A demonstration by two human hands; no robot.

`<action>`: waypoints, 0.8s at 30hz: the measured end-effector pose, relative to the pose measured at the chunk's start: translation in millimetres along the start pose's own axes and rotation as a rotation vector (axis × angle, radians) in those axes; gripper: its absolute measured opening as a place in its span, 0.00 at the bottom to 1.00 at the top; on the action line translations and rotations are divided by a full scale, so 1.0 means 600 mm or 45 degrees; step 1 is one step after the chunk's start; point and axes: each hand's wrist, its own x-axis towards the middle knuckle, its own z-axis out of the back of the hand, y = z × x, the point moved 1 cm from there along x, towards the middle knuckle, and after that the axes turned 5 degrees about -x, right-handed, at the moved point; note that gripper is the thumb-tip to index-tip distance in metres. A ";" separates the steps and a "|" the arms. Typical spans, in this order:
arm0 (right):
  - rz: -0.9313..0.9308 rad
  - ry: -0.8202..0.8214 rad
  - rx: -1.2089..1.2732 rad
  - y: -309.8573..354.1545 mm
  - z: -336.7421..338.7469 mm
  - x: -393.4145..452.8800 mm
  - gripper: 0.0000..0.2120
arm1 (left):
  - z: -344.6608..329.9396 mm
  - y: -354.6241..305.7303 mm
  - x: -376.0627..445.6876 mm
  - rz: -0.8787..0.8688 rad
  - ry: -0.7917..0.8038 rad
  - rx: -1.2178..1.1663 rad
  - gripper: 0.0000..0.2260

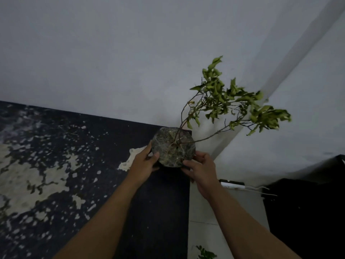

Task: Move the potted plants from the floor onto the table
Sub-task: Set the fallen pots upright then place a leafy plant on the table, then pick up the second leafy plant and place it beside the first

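A potted plant [173, 146] with a dark round pot, dry soil and thin branches of pale green leaves leaning right sits at the far right corner of the dark table [158, 202]. My left hand [144, 162] grips the pot's left side. My right hand [200, 169] holds its right front side. Whether the pot rests fully on the table or hovers just above it is unclear. Leaves of another plant [205, 254] show on the floor at the bottom, right of the table.
The table's dark top has large worn pale patches [28, 180] on the left. A white wall stands right behind it. To the right, a white power strip with cables [233, 185] lies beside a black object [308, 212] on the light floor.
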 end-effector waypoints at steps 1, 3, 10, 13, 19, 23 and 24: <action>0.011 -0.011 -0.016 -0.002 -0.004 0.009 0.19 | 0.000 0.003 0.012 0.017 -0.004 -0.029 0.24; 0.030 -0.034 -0.056 -0.005 -0.010 0.026 0.20 | -0.002 0.006 0.031 0.036 -0.015 -0.053 0.25; 0.040 -0.033 -0.055 -0.008 -0.017 0.069 0.20 | -0.006 0.008 0.075 0.044 -0.011 -0.035 0.26; 0.047 -0.026 -0.069 -0.007 -0.021 0.077 0.21 | -0.005 0.012 0.084 0.034 -0.012 -0.019 0.26; -0.038 0.057 -0.057 0.006 -0.014 0.076 0.24 | -0.007 0.004 0.075 0.087 -0.114 0.053 0.32; -0.069 0.143 -0.109 0.020 0.016 0.037 0.32 | -0.029 -0.002 0.027 -0.026 -0.357 0.284 0.32; -0.060 0.138 -0.119 0.020 0.029 0.022 0.33 | -0.043 -0.006 0.005 -0.078 -0.410 0.332 0.29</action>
